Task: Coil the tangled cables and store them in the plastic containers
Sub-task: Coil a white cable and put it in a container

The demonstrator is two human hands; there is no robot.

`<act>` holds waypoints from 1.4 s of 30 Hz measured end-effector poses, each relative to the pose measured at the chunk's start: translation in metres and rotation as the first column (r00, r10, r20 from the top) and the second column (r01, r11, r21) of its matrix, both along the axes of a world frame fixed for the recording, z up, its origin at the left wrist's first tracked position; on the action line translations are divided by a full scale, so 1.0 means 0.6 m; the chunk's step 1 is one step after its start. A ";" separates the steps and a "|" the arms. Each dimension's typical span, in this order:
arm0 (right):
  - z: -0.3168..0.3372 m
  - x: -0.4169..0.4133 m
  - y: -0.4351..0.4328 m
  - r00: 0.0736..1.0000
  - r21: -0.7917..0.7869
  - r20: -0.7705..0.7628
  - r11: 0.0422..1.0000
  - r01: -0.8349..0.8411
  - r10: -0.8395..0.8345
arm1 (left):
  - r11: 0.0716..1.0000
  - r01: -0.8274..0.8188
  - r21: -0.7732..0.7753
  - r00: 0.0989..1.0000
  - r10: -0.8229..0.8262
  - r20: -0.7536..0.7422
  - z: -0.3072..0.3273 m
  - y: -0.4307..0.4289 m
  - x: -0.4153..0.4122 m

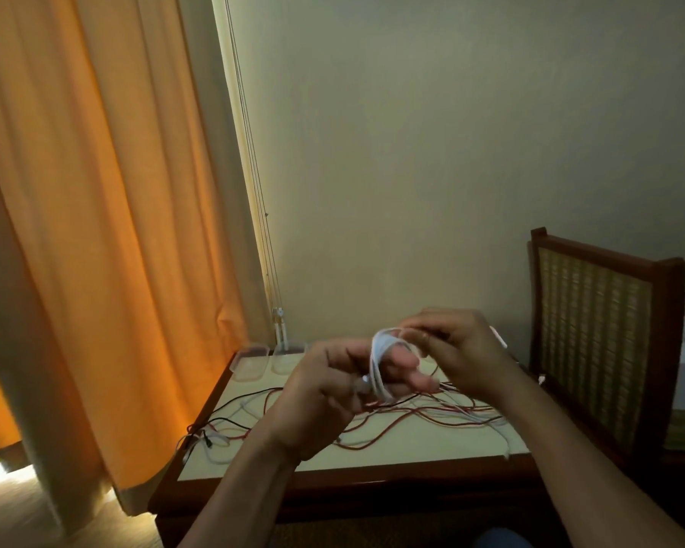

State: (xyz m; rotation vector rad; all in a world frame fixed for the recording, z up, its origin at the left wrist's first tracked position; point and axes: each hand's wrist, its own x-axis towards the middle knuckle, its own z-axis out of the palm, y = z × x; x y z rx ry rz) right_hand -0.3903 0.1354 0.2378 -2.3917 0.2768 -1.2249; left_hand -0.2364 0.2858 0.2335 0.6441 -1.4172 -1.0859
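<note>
A white cable [376,361] is looped several times around the fingers of the left hand [333,389], held up in the air above the table [372,456]. The left hand's grip is partly closed: its fingers point to the right with the loops wound round them, and the thumb seems to press the cable near a small bright tip, though motion blur hides the detail. The right hand [455,350] is just beside it, slightly higher. Its grip is curled, with the fingertips pinching the top of the loops.

Below both hands, tangled cables [392,421] in red, black and white sprawl across the pale table top. Some strands trail toward the left edge of the table. Two clear plastic containers [252,363] stand at the table's far left corner, well apart from the hands. What they hold cannot be made out.

An orange curtain [95,231] hangs to the left of the table. A wooden chair [598,330] with a woven back stands to the right, against a plain wall [451,132].
</note>
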 end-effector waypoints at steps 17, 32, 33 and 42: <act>-0.034 -0.048 0.080 0.945 -0.296 -0.232 0.942 0.159 -0.232 | 0.734 -0.613 -0.294 0.532 0.658 0.533 -0.024 -0.003 0.037; -0.024 -0.028 0.063 0.967 0.410 -0.121 0.898 -0.159 0.226 | 0.949 -0.316 -0.003 0.811 0.272 0.519 -0.013 0.020 0.014; -0.029 -0.025 0.063 0.970 0.402 -0.111 0.902 -0.155 0.216 | 0.950 -0.312 0.013 0.824 0.264 0.501 -0.013 0.019 0.016; -0.034 -0.013 0.064 0.980 0.342 -0.070 0.928 -0.151 0.185 | 0.911 -0.412 0.018 0.860 0.382 0.339 -0.034 0.006 0.004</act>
